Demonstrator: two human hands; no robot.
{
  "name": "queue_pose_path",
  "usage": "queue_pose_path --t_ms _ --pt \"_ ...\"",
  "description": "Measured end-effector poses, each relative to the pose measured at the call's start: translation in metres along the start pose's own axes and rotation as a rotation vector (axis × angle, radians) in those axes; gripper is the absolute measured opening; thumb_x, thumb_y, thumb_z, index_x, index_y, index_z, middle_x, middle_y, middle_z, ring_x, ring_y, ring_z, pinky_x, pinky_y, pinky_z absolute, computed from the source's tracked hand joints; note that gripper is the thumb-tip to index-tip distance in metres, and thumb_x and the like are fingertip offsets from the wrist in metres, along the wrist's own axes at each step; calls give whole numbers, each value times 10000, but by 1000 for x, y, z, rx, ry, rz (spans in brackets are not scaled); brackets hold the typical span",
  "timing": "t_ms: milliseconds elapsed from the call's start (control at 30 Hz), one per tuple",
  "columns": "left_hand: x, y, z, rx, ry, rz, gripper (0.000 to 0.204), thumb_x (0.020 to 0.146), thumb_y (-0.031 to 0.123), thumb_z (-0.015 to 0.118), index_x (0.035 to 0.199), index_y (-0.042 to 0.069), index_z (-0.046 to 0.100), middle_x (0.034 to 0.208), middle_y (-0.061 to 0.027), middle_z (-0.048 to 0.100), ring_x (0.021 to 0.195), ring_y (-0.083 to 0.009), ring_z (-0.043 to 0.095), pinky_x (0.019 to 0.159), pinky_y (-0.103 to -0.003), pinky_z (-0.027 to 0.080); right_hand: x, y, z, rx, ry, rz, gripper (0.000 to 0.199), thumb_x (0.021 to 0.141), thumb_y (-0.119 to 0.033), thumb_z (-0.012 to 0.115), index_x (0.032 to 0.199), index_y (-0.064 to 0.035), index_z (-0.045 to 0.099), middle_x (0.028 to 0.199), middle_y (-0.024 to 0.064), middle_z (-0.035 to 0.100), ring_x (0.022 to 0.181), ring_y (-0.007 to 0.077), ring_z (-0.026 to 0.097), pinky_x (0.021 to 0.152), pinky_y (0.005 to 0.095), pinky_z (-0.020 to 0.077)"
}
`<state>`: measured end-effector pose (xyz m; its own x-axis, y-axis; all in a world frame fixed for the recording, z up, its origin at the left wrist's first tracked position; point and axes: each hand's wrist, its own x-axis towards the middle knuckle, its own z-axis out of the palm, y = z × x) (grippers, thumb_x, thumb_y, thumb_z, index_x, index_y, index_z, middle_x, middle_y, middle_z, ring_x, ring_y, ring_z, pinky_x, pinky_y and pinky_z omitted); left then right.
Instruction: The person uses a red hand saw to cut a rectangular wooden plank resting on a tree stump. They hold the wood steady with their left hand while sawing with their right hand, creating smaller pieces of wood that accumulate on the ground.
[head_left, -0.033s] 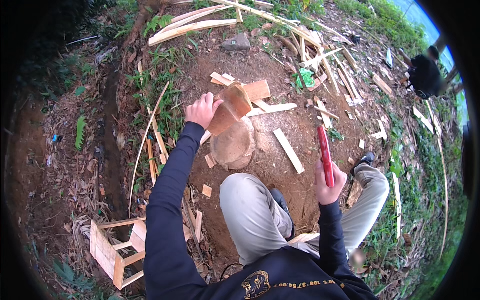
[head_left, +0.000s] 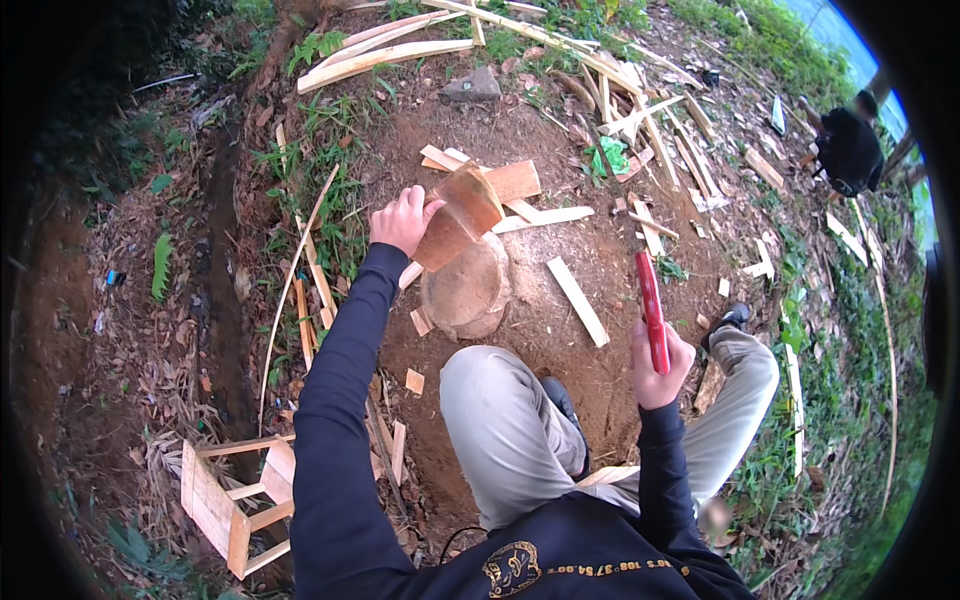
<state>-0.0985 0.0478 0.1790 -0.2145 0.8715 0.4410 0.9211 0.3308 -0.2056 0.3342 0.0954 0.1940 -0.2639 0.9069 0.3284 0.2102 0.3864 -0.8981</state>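
Observation:
My left hand (head_left: 402,220) is closed on the edge of a brown wooden piece (head_left: 462,218), which looks like two boards meeting at an angle. It is held tilted over the back of a round wooden stump (head_left: 466,292), hiding part of its top; whether the two touch I cannot tell. In front of my right leg, my right hand (head_left: 660,368) grips a slim red tool (head_left: 650,300) that points up and away from me. Its kind does not show. Behind the wooden piece lie flat boards (head_left: 516,180), and a pale strip of wood (head_left: 578,302) rests right of the stump.
A hammer (head_left: 652,222) lies on the soil beyond the red tool. At lower left stands a small wooden frame (head_left: 240,520). Long slats (head_left: 390,58) and a scrap pile (head_left: 640,120) with a green plastic bag (head_left: 608,157) are farther off. Another person (head_left: 850,150) is at far right.

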Motion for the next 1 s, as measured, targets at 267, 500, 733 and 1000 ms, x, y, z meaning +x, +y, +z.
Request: queue_pose_path --t_ms 267,500,733,1000 --pt "8 -20 -31 -534 -429 -169 523 819 172 760 1187 53 408 1013 -280 672 1004 -476 633 864 -534 513 -1 -8 0 46 23 32 175 876 -102 708 746 -13 630 523 57 461 418 113 428 451 297 333" --pt "-8 -10 -45 -384 -446 -332 484 842 58 702 1226 73 408 1004 -277 664 1008 -483 625 821 -548 515 -1 -16 3 58 15 43 182 885 -119 699 754 -6 644 524 51 499 435 102 470 465 290 360" --pt "-19 -41 -33 -795 -384 -243 602 776 101 808 1295 60 504 1153 -227 674 1094 -346 659 939 -395 506 -4 -3 5 83 -18 105 211 902 -133 677 744 -1 630 544 23 526 454 80 482 468 273 362" --pt "-41 -24 61 -405 -628 -339 844 834 508 714 1447 6 424 1376 -226 557 1265 -374 539 1072 -451 427 -4 -8 7 235 -122 236 255 946 -160 607 748 0 592 540 11 509 481 74 491 476 269 361"
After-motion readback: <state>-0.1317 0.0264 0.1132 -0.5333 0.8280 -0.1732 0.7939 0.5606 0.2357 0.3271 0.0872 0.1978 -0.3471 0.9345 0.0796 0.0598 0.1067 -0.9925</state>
